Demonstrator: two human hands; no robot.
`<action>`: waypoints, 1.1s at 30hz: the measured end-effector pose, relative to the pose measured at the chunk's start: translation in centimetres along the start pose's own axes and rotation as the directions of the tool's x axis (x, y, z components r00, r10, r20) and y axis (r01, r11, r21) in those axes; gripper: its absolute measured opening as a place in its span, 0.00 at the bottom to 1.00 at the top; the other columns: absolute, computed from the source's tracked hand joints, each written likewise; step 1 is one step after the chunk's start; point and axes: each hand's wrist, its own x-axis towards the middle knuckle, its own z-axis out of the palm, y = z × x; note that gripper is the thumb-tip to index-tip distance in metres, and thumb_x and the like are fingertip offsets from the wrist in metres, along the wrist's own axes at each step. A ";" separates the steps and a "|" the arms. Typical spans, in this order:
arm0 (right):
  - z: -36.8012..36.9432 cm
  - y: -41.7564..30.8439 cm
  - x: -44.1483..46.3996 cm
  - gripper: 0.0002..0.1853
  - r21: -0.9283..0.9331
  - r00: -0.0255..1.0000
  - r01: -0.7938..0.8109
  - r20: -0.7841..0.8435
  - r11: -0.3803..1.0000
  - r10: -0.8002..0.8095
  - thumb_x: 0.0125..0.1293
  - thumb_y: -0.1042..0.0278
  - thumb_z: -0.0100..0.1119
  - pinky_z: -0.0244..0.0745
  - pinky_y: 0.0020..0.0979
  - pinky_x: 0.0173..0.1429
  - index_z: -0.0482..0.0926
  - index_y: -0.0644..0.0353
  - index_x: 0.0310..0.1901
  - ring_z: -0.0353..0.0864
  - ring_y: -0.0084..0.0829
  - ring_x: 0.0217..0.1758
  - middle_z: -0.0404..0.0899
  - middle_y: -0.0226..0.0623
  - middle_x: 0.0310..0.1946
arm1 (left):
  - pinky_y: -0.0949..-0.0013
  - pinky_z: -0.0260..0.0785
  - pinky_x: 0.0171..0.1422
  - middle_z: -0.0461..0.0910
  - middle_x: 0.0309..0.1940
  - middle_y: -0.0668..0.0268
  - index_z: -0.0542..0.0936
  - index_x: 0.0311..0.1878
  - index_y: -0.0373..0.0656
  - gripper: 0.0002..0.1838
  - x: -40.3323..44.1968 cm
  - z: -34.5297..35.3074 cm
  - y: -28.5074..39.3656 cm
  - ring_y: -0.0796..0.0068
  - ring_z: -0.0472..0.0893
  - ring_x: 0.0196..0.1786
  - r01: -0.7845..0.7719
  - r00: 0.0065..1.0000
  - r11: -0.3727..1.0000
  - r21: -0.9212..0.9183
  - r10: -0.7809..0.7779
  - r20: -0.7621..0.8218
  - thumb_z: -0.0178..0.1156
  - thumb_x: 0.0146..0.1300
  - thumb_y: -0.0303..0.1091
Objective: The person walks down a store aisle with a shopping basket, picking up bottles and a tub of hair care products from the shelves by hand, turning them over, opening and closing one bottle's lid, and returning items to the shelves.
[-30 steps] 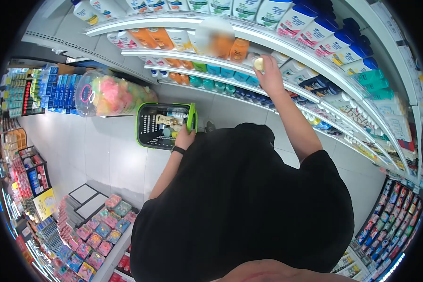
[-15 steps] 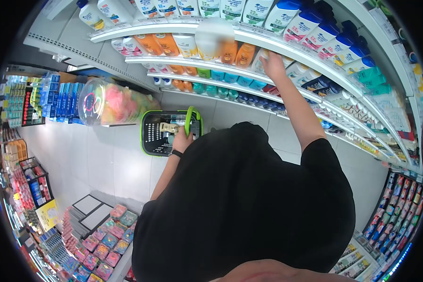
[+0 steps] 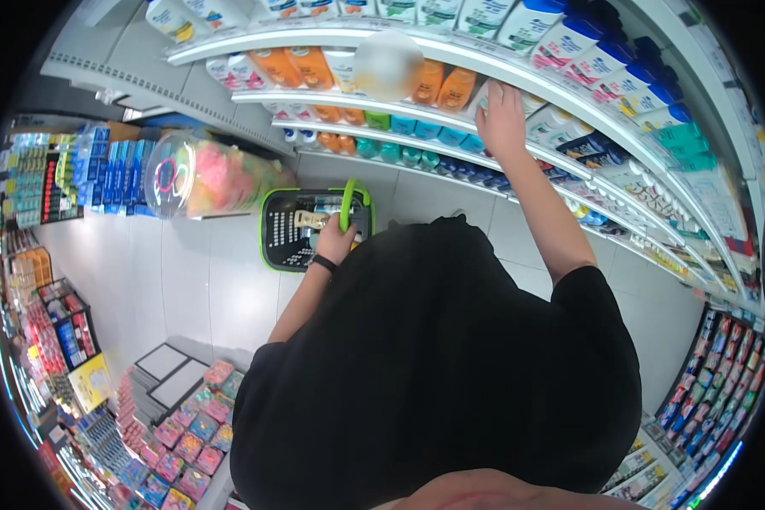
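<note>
My left hand [image 3: 335, 241] is closed around the green handle [image 3: 348, 204] of a dark shopping basket [image 3: 274, 229] with a green rim. Inside the basket lie a pale bottle [image 3: 309, 219] and other items, partly covered by the handle and my hand. My right hand [image 3: 503, 123] reaches up to a shelf of bottles, its fingers stretched out against or just in front of a white bottle [image 3: 481, 99]. Whether they touch it I cannot tell. Left of that bottle stand orange bottles [image 3: 456, 88]; to its right are more white bottles [image 3: 549, 121].
Shampoo bottles [image 3: 527, 25] with blue caps line the shelf above. A large clear container [image 3: 217, 178] with colourful contents and blue boxes [image 3: 121, 174] stand at left. Patterned square packs [image 3: 200, 429] fill a display at lower left. Pale floor tiles [image 3: 195, 289] lie between.
My right hand's fingers have straightened and now point up at the shelf front. The shelves and basket have shifted slightly in view. My left hand keeps its hold on the basket handle.
</note>
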 end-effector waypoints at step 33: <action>5.4 7.0 -34.8 0.22 0.074 0.309 -0.718 0.925 0.692 0.222 0.64 0.51 0.56 0.75 0.41 0.53 0.79 0.62 0.48 0.81 0.45 0.48 0.83 0.49 0.41 | 0.76 0.56 0.20 0.64 0.15 0.73 0.70 0.33 0.46 0.10 -3.9 3.1 -1.8 0.81 0.64 0.16 0.596 0.736 0.526 -0.607 -0.057 0.674 0.57 0.66 0.37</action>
